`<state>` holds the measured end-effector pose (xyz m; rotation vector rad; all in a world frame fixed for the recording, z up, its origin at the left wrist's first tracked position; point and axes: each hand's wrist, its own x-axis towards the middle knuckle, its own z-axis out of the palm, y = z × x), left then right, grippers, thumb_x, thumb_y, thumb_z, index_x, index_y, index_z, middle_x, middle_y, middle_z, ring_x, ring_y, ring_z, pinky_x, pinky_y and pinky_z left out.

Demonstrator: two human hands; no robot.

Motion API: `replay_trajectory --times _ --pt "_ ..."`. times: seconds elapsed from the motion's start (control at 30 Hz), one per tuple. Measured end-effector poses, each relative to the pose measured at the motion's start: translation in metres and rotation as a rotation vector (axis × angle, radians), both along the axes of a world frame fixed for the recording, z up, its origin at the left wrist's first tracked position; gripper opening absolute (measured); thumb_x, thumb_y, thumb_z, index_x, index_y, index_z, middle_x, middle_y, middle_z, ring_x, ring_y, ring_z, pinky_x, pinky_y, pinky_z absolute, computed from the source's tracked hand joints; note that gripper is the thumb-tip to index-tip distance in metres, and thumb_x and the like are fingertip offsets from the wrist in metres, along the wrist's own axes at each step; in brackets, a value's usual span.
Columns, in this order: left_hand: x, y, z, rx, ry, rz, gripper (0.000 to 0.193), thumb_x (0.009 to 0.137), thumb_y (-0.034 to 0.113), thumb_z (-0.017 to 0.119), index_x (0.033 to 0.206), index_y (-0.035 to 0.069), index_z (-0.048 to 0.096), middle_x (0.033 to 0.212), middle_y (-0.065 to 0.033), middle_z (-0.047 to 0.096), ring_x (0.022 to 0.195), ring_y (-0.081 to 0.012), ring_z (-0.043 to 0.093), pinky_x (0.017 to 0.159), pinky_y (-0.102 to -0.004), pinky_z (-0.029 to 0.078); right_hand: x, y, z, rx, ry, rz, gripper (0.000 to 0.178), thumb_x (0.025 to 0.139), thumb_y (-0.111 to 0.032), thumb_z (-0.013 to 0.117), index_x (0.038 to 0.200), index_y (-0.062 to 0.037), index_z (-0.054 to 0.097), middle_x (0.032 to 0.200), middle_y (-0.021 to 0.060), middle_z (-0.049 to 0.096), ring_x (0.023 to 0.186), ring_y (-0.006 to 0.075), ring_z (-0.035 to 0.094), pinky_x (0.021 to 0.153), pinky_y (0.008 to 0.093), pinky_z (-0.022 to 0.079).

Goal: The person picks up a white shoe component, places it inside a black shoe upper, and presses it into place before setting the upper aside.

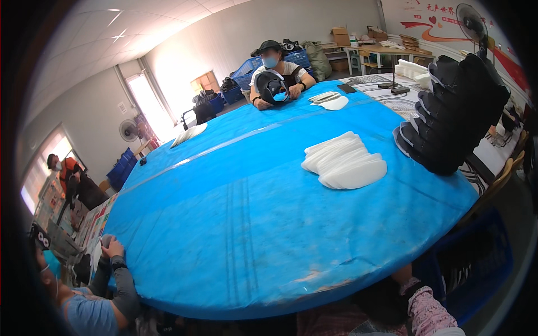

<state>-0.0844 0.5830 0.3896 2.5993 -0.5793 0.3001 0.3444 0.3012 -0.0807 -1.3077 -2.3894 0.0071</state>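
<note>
My right forearm, in a pink patterned sleeve with a dark band at the wrist, comes in at the lower right. My right hand (402,274) is at the near edge of the blue-covered table (224,235), and the table edge hides its fingers. What it holds, if anything, does not show. My left hand is out of the picture. Fanned out on the table's right half lies a pile of white, rounded, flat pieces (353,168). To its right rises a tall leaning stack of black caps (465,106).
Across the table a masked co-worker handles a black cap (272,87). Smaller white piles (336,102) lie on the far side, with a phone (347,88) close by. Another person's hands (112,246) are at the left edge. A blue crate (476,263) stands below right.
</note>
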Motion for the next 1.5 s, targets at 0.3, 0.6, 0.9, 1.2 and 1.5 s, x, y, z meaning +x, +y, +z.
replay_trajectory --times 0.3,0.6,0.9,1.2,1.5 --pt "-0.030 -0.035 0.020 -0.007 0.025 0.031 0.080 0.077 0.057 0.044 0.132 -0.001 0.031 0.123 -0.0273 0.037 0.117 -0.0399 0.031 0.095 -0.0510 0.015 -0.012 -0.001 0.007 -0.059 -0.002 0.018 0.031 0.085 -0.025 0.047 0.110 -0.0070 0.054 0.113 0.0160 0.052 0.104 0.0352 0.048 0.086 0.0497 0.038" --pt "0.106 -0.498 -0.159 -0.485 -0.810 0.925 0.088 0.080 0.068 0.033 0.137 0.002 0.026 0.131 -0.0335 0.030 0.125 -0.0474 0.022 0.100 -0.0584 0.006 0.010 -0.010 -0.004 0.147 -0.060 -0.033 0.026 0.082 -0.023 0.052 0.102 -0.0066 0.057 0.103 0.0159 0.056 0.097 0.0351 0.051 0.083 0.0483 0.039" --pt "0.078 -0.380 -0.127 -0.656 -0.803 1.223 0.063 0.090 0.043 0.037 0.136 0.001 0.027 0.140 -0.0193 0.027 0.132 -0.0291 0.022 0.109 -0.0404 0.011 0.012 -0.002 -0.009 -0.078 -0.010 -0.036 0.039 0.089 -0.026 0.044 0.122 -0.0071 0.045 0.125 0.0173 0.044 0.115 0.0361 0.040 0.095 0.0479 0.031" --pt "-0.011 -0.263 -0.185 -0.662 -0.782 1.721 0.046 0.093 0.032 0.037 0.126 0.000 0.040 0.128 -0.0137 0.045 0.123 -0.0215 0.038 0.104 -0.0325 0.025 0.012 -0.002 -0.001 0.056 -0.181 -0.010 0.017 0.083 -0.015 0.050 0.093 -0.0026 0.056 0.092 0.0165 0.055 0.086 0.0353 0.052 0.072 0.0466 0.042" --pt "-0.045 -0.260 -0.260 -0.081 -0.690 2.010 0.038 0.089 0.025 0.050 0.118 0.001 0.047 0.116 -0.0136 0.054 0.109 -0.0241 0.051 0.092 -0.0327 0.038 0.060 0.007 -0.081 -0.005 -0.305 0.046 0.020 0.084 -0.018 0.049 0.096 -0.0039 0.057 0.098 0.0179 0.055 0.088 0.0337 0.052 0.075 0.0461 0.042"
